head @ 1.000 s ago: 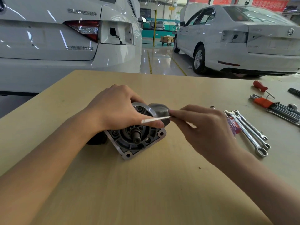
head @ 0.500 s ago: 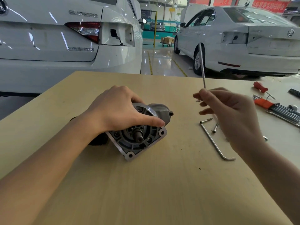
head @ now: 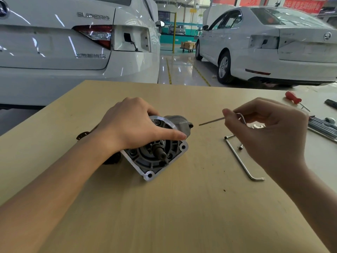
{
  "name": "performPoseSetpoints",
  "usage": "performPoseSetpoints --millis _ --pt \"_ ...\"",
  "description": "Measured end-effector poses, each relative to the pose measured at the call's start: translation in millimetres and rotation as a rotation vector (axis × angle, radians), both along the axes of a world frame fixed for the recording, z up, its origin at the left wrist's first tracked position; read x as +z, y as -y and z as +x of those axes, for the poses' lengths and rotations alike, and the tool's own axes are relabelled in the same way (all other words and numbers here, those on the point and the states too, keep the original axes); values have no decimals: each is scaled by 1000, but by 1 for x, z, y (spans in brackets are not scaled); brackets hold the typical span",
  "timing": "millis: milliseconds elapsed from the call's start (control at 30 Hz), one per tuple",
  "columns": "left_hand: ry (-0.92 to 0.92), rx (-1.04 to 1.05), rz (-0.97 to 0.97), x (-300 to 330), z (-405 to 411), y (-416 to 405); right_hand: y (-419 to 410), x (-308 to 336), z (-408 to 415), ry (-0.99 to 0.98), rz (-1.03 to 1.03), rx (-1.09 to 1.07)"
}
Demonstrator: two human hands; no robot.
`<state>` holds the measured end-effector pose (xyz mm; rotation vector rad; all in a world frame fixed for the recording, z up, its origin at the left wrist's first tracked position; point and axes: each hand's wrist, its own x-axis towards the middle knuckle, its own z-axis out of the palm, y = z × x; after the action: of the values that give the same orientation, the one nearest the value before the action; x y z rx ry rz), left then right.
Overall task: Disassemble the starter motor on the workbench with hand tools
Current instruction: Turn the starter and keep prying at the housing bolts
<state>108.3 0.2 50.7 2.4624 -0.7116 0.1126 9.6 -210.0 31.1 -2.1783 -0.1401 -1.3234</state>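
The starter motor [head: 160,148] lies at the centre of the frame on the table [head: 182,207], left hand [head: 135,125] gripping its top. Just right, the right hand [head: 269,128] pinches a thin hex key [head: 211,122], tip aimed at the motor. A larger hex key [head: 240,159] lies below it

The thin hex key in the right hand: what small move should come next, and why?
Probably bring the hex key's tip left to the bolt head on the starter motor: the tip points there but is apart, and the left hand holds the motor.
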Motion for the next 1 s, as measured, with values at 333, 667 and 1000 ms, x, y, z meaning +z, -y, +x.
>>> performPoseSetpoints --millis 333,667,1000 --pt "10 47 21 -1 -1 3 0 -3 1 23 88 46" --pt "-1 38 26 0 -2 3 0 -5 2 6 78 60" --pt "15 30 31 0 -2 2 2 -5 2 19 70 48"
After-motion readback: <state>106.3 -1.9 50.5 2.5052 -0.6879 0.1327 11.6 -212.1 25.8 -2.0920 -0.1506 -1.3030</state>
